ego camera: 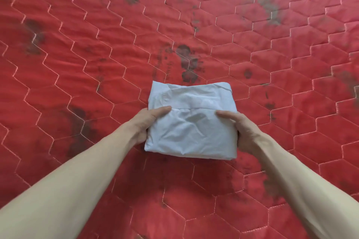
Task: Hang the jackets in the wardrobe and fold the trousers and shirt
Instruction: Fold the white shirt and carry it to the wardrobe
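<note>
A pale blue shirt (191,122), folded into a thick square bundle, is in the middle of the view just above the red mattress. My left hand (144,122) grips its left edge, thumb lying on top and fingers hidden under the cloth. On the opposite side my right hand (241,129) grips the right edge the same way, thumb on top. A seam and a flat folded band show on the bundle's far half. No jackets or trousers are in view.
A red quilted mattress (97,44) with a hexagon stitch pattern fills the whole view. Dark stains mark it in several places, one patch just beyond the shirt (188,63).
</note>
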Action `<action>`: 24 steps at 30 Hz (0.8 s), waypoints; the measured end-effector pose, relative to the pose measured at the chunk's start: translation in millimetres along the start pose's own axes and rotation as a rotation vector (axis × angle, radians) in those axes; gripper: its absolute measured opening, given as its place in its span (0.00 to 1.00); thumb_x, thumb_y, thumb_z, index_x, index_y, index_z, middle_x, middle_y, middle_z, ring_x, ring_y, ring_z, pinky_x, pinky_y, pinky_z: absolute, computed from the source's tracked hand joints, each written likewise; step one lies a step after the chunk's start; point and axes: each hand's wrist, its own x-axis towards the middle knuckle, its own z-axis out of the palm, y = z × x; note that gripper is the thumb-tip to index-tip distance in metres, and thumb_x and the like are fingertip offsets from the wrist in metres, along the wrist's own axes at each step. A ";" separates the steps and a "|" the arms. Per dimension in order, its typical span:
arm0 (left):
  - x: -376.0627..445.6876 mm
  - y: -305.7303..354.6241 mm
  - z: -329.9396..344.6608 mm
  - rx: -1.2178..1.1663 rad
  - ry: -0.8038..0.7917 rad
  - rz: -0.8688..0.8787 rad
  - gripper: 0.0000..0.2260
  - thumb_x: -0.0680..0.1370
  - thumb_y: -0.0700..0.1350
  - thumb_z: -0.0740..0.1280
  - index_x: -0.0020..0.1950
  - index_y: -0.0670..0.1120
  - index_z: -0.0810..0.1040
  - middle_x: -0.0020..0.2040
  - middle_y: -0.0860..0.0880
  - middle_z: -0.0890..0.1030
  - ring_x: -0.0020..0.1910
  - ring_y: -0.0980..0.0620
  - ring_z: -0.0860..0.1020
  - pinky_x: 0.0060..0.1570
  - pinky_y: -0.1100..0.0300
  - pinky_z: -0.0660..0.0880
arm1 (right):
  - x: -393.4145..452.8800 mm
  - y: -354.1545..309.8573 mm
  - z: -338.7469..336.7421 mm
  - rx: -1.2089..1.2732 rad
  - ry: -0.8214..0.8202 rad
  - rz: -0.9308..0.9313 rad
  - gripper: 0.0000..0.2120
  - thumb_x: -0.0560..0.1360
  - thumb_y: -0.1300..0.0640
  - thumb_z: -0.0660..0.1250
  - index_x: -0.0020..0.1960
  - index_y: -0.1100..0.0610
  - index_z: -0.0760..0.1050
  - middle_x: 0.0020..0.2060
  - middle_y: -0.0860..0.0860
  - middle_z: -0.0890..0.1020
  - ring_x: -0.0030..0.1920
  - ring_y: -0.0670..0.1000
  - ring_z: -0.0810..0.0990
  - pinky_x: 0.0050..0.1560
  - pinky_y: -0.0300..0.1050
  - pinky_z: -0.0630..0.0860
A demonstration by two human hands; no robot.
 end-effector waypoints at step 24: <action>-492.5 58.4 30.1 -0.213 0.072 0.355 0.18 0.75 0.48 0.79 0.58 0.36 0.84 0.50 0.37 0.87 0.46 0.41 0.87 0.41 0.53 0.84 | -455.2 -137.2 117.8 -0.292 -0.196 -0.387 0.24 0.71 0.58 0.79 0.65 0.61 0.80 0.57 0.62 0.86 0.56 0.65 0.86 0.48 0.54 0.84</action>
